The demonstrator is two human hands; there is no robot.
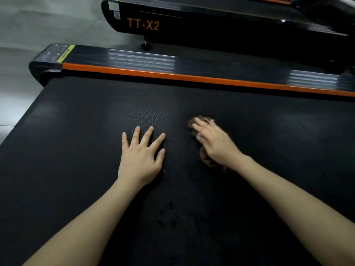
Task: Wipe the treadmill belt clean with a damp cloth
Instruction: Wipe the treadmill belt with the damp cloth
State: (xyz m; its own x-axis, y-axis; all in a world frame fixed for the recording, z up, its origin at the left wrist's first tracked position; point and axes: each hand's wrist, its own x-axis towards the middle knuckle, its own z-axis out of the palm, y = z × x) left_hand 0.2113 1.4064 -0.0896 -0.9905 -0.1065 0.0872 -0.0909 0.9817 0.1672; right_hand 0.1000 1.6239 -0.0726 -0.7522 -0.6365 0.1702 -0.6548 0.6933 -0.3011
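On the treadmill belt (76, 150) two hands are resting: the left hand (141, 160) is lying flat, fingers spread; the right hand (213, 143) is pressing straight fingers onto one brown cloth (205, 160), mostly covered and blurred. A second treadmill (192, 22) is standing behind, cut off.

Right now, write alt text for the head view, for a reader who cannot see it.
A person's right hand presses a brown cloth onto a black treadmill belt, while the left hand rests flat beside it, fingers spread. An orange rail edges the belt; a second treadmill marked TT-X2 stands behind.
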